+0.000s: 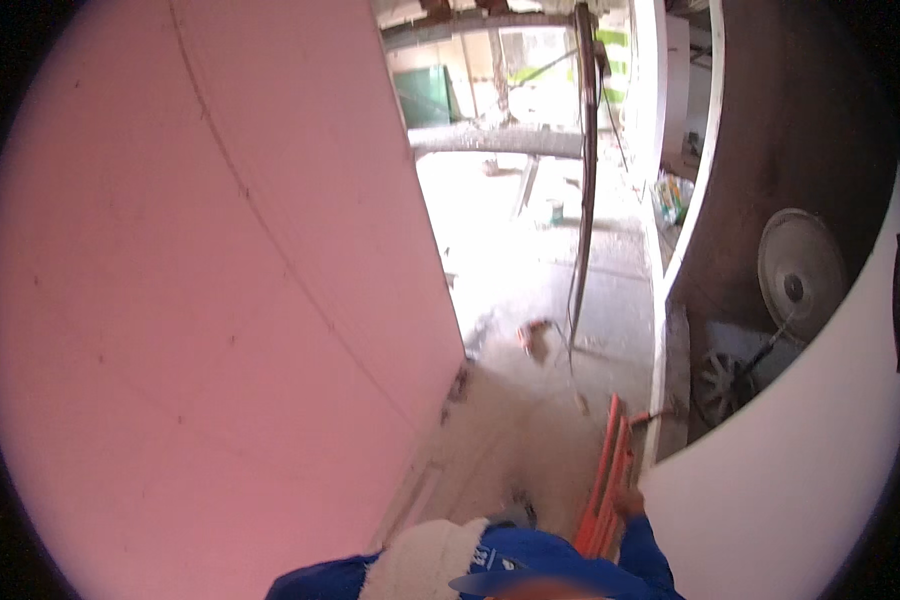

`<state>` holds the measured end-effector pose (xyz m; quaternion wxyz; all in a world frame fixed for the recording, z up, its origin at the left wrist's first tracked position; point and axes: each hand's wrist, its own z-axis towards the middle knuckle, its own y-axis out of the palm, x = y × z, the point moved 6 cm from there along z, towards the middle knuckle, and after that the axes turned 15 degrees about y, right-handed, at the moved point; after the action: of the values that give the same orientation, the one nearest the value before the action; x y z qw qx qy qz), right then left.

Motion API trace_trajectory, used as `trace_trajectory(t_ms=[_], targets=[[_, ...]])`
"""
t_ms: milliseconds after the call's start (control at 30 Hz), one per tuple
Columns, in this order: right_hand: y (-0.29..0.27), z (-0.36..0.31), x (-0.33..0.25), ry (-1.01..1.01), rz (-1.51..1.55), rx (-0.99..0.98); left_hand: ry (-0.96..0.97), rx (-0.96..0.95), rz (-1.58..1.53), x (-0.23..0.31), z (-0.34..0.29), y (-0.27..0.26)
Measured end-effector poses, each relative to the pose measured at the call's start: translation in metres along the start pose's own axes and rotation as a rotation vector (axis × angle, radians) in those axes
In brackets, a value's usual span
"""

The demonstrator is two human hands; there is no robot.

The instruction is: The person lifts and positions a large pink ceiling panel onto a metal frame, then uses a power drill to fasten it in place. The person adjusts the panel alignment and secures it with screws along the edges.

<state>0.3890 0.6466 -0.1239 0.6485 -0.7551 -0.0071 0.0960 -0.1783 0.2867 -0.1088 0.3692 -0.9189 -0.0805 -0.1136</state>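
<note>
Low in the view, my right hand (627,500), in a blue sleeve, is closed around a long orange-red frame of parallel bars (610,470). The frame slants up and away from me, just left of the white curved panel (760,500); I cannot make out its exact kind. By its far end is a small tool with an orange handle and a dark head (655,415), perhaps a hammer, against the white upright edge. A pale cloth (425,560) lies over my blue clothing. My left hand is out of view.
A large pink wall (220,300) fills the left side. Ahead, a dark pole (585,180) stands on the dusty floor, near an orange tool (532,338). A grey beam (500,140) crosses the bright opening. To the right is a standing fan (795,285).
</note>
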Motion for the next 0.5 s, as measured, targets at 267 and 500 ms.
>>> trace_trajectory(t_ms=[267, 500], targets=[[-0.005, 0.001, 0.041, 0.727, 0.194, -0.632, 0.346, 0.253, 0.280, 0.007, 0.189, -0.223], [-0.041, 0.237, -0.067, 0.800, 0.787, -0.595, 0.105, 1.150, -0.400, -0.007, 0.203, -0.522]])
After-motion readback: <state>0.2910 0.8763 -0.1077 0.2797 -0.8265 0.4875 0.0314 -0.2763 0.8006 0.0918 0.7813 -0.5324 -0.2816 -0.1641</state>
